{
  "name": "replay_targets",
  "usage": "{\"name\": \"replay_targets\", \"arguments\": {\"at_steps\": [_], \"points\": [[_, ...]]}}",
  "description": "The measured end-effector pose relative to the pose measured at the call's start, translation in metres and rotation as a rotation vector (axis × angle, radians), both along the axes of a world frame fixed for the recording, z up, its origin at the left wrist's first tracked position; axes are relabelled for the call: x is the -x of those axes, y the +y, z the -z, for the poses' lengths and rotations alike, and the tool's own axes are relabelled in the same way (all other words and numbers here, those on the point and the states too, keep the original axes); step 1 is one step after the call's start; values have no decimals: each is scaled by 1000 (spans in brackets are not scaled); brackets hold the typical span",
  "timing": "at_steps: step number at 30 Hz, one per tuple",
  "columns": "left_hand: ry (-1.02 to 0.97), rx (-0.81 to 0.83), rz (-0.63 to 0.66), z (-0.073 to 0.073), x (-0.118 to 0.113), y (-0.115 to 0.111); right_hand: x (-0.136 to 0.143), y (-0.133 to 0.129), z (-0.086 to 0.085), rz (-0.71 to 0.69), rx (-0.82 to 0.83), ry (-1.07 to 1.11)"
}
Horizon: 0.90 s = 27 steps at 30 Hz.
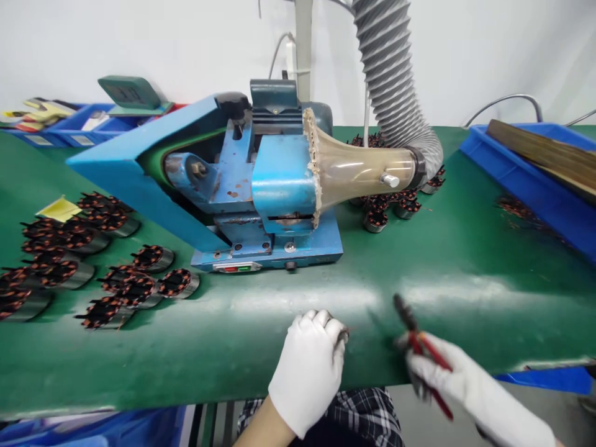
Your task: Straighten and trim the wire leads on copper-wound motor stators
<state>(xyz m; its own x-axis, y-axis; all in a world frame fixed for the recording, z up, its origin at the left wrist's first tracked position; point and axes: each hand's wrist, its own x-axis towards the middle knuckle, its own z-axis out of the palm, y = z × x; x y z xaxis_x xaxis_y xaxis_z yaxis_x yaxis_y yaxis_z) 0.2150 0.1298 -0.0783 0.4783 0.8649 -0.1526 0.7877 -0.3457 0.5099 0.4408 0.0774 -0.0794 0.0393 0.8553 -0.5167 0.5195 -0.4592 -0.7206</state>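
Both my hands wear white gloves at the near edge of the green table (465,273). My left hand (310,366) is closed around a small dark part (343,336) that peeks out past my fingers. My right hand (447,372) grips red-handled pliers (414,332), their dark jaws pointing up and away from me, blurred by motion. The two hands are a short gap apart. A blue benchtop machine (251,186) stands just beyond them.
Several copper-wound stators (135,288) lie in rows at the left; more stators (395,208) sit behind the machine's clear funnel (358,171), which joins a grey ribbed hose (391,74). A blue bin (526,180) stands at the right, other blue bins (60,133) at the far left.
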Motion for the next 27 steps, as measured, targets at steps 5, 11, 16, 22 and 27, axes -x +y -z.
{"name": "replay_targets", "arguments": {"at_steps": [5,11,16,22,27], "points": [[15,10,-7,0,0,-1,34,-26,-6,-156,178,144],[23,-20,2,2,1,-3,51,-13,-6,-142,193,147],[47,-31,7,4,1,-3,56,-11,-7,-156,175,253],[35,-25,10,3,1,-2,50,-16,-5,-118,232,319],[54,-32,11,4,2,-3,49,-18,-2,-182,174,203]]}}
